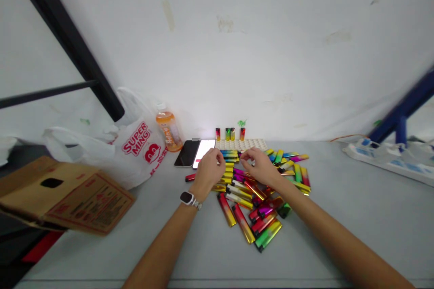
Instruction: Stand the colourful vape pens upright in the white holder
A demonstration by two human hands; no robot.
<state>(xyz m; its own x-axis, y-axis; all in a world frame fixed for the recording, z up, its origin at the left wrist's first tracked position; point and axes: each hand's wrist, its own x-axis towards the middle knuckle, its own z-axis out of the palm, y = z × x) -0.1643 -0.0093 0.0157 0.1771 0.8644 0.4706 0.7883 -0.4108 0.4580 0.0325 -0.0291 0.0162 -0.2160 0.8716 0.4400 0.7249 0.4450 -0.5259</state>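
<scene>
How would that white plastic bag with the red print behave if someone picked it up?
The white plastic bag would probably be floppy, since its film looks thin and creased. It may carry some weight, as its bulging shape hints at contents I can't see. Lifting it could nudge the orange bottle close beside it.

Lighters before tray, bottle left of phones

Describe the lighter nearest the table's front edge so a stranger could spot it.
On the grey table, find the colourful heap of lighters. Go to its end nearest the front edge. The lighter there is green and yellow, while those right beside it are mostly red.
</scene>
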